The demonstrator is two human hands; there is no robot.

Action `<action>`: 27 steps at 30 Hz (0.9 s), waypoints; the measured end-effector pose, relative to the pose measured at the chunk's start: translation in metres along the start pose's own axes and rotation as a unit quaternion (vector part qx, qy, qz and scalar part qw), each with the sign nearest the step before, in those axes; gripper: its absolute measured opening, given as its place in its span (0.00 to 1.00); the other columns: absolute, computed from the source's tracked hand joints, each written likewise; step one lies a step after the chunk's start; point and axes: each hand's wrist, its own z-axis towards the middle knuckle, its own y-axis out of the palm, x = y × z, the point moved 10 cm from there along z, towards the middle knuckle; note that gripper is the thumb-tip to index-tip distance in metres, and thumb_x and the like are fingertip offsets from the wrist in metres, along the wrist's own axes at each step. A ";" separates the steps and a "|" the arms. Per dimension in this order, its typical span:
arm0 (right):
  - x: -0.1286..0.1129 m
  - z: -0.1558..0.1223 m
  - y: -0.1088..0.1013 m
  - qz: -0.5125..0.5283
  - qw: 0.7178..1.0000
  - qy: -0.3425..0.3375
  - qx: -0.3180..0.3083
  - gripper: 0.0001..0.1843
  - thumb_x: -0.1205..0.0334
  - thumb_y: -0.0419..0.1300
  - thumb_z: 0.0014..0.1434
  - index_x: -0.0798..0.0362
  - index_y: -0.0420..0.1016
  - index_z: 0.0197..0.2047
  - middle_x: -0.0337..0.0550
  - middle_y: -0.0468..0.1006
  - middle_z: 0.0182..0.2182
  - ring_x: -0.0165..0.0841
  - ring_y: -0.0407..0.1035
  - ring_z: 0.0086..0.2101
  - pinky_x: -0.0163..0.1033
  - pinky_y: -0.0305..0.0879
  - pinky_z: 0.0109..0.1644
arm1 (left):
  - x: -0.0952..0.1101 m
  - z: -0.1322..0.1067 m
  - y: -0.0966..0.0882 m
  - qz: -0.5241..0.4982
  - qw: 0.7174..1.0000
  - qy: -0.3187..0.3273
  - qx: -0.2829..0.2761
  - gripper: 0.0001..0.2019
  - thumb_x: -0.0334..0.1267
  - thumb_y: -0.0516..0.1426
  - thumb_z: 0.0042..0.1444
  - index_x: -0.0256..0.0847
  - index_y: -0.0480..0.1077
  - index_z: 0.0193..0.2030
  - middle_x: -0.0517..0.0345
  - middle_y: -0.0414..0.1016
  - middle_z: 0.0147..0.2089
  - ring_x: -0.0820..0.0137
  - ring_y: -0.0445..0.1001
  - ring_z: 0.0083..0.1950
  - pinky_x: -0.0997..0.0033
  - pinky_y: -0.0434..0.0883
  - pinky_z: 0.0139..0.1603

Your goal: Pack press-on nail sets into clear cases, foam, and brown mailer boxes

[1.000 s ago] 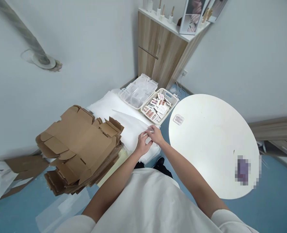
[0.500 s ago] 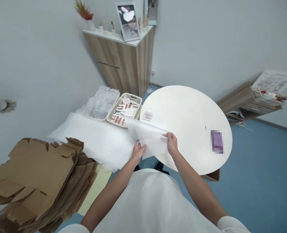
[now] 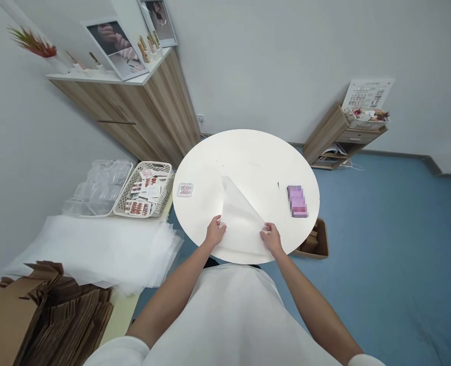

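Note:
A thin, translucent white sheet [image 3: 243,223] is stretched between my two hands over the near part of the round white table [image 3: 248,147]. My left hand [image 3: 215,231] pinches its left edge, and my right hand [image 3: 271,238] grips the right edge with thumb and fingers. The sheet's far end narrows to a point toward the table's middle. On the table's left side lies a small clear case [image 3: 185,190] with pinkish pieces inside. A purple, pixelated item [image 3: 297,202] rests on the right side.
To the left, a stack of white sheets [image 3: 96,249] lies beside flattened brown cardboard [image 3: 12,320]. Behind it stand a basket of cards [image 3: 118,207] and a tub of clear boxes [image 3: 92,195]. A wooden cabinet [image 3: 160,112] is at back left. An open cardboard box [image 3: 326,239] sits on the floor.
My view has turned right. Both hands have carried the sheet from beside the stack to over the round table, where it is now spread wider.

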 end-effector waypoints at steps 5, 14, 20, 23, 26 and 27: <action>-0.020 -0.002 -0.011 -0.152 0.982 -0.113 0.028 0.26 0.63 0.48 0.51 0.54 0.54 0.55 0.52 0.64 0.49 0.37 0.66 0.40 0.45 0.63 0.44 | -0.001 -0.002 0.005 0.068 0.997 -0.013 0.029 0.27 0.34 0.56 0.46 0.38 0.58 0.54 0.51 0.68 0.40 0.69 0.69 0.37 0.68 0.65 0.41; -0.050 -0.004 0.047 -0.339 0.891 -0.273 -0.132 0.27 0.59 0.51 0.53 0.52 0.55 0.57 0.51 0.52 0.60 0.44 0.44 0.59 0.52 0.45 0.56 | 0.013 0.005 0.011 0.180 0.982 0.051 0.026 0.26 0.33 0.53 0.48 0.36 0.55 0.56 0.46 0.67 0.46 0.64 0.68 0.47 0.62 0.64 0.47; -0.039 -0.001 0.045 -0.352 0.893 -0.246 -0.138 0.26 0.57 0.49 0.55 0.51 0.55 0.57 0.54 0.51 0.60 0.46 0.45 0.59 0.57 0.42 0.55 | 0.046 -0.015 0.028 0.337 0.919 0.202 0.004 0.30 0.41 0.55 0.48 0.43 0.54 0.59 0.46 0.52 0.62 0.54 0.49 0.62 0.52 0.51 0.57; -0.037 0.000 0.041 -0.359 0.891 -0.240 -0.138 0.26 0.56 0.49 0.55 0.51 0.55 0.57 0.53 0.51 0.61 0.46 0.45 0.59 0.58 0.40 0.55 | 0.044 -0.020 0.044 0.387 0.895 0.212 -0.065 0.27 0.42 0.55 0.49 0.46 0.57 0.57 0.48 0.51 0.64 0.54 0.46 0.64 0.51 0.47 0.59; -0.036 0.001 0.041 -0.368 0.889 -0.233 -0.143 0.27 0.55 0.49 0.55 0.51 0.54 0.57 0.52 0.50 0.61 0.45 0.45 0.59 0.58 0.40 0.54 | 0.040 -0.018 0.048 0.403 0.887 0.208 -0.088 0.27 0.43 0.54 0.50 0.45 0.56 0.58 0.47 0.50 0.64 0.54 0.44 0.64 0.50 0.46 0.58; -0.036 0.001 0.041 -0.370 0.888 -0.230 -0.145 0.27 0.55 0.49 0.55 0.51 0.54 0.57 0.52 0.50 0.61 0.45 0.45 0.59 0.58 0.40 0.54 | 0.040 -0.017 0.049 0.403 0.886 0.212 -0.093 0.27 0.43 0.54 0.50 0.45 0.56 0.58 0.47 0.50 0.64 0.54 0.44 0.64 0.50 0.46 0.58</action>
